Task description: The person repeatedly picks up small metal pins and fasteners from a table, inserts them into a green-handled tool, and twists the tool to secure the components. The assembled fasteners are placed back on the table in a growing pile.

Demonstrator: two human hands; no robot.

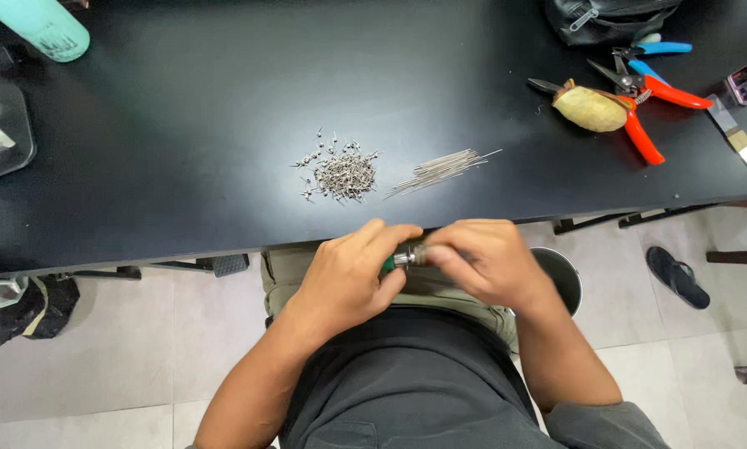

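Gripping green-handled tool (400, 261), both hands curled.

**A small workshop bench**

This looks like a workshop. A black worktable (182, 125) fills the upper frame, with a heap of tiny metal parts (338, 172) and a bundle of thin wires (442, 170) at centre. Orange-handled cutters (648, 112) and blue pliers (652, 50) lie at upper right. Pale floor tiles (99, 349) show below.

Even overhead light, soft table sheen, wide-angle edge curvature
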